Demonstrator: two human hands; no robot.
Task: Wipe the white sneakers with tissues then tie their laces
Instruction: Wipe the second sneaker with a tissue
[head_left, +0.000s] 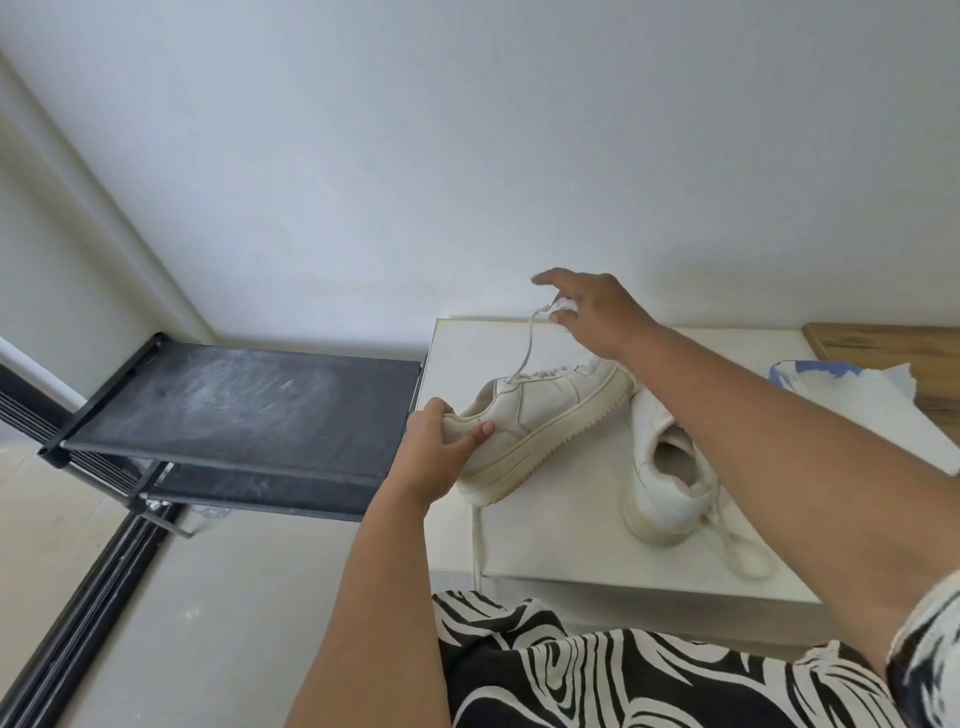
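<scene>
Fingers (480, 431) of the left hand (439, 449) are curled around the heel of the first white sneaker (540, 415), thumb on top and fingertips pressed against its side, holding it tilted on its side with the sole facing the near edge of the desk (561, 530). Right hand (589, 312) is raised above the far edge of the desk; its thumb and curled fingers pinch one lace (527, 343) together with a small wad of white tissue (563, 306), while the index finger points out toward the far left corner. That lace runs taut from the sneaker's eyelets up to the pinch. A second lace end (475, 545) hangs over the near edge. Second white sneaker (667, 467) lies just beside the first, toward the right, opening upward, laces loose. A blue-and-white paper wrapper (857, 400) lies near the right edge. Left of the desk stands a black shelf rack (244, 410). Patterned black-and-white clothing (597, 675) covers the person's lap.
</scene>
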